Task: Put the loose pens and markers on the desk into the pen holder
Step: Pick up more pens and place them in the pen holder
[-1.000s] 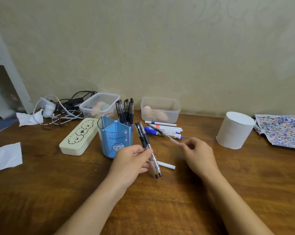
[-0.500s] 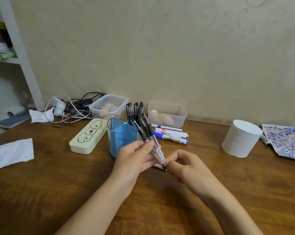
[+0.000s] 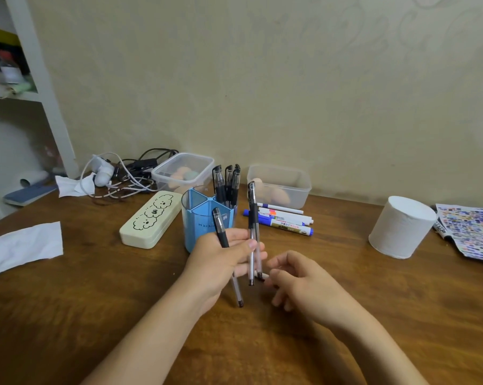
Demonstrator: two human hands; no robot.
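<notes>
Your left hand (image 3: 223,257) is closed around a bunch of black-capped pens (image 3: 253,232), caps up, just in front of the holder (image 3: 204,218). Your right hand (image 3: 298,276) hovers beside their tips, fingers loosely curled and holding nothing. Three pens (image 3: 228,184) already stand in the holder's back compartment, so the task looks partly done. The markers (image 3: 283,222) are still loose on the desk (image 3: 96,301), right of the holder. It is blue plastic, split into open compartments.
</notes>
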